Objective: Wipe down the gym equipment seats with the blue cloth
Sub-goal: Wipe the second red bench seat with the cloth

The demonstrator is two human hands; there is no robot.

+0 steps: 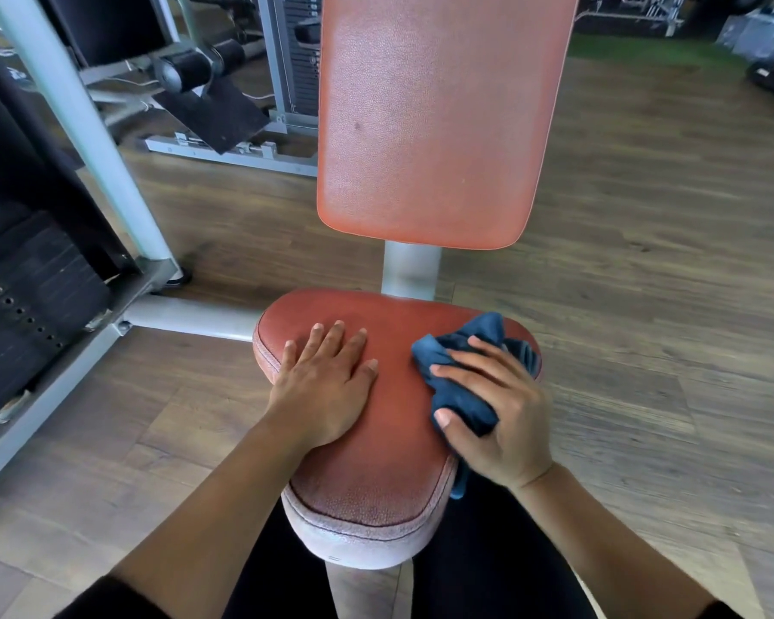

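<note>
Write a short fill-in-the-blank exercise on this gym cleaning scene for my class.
1. The left hand lies flat on the seat and holds ____.
2. The right hand grips a crumpled ____ cloth.
3. The cloth lies toward the seat's ____ edge, on the person's own side.

Missing words: nothing; blue; right.
</note>
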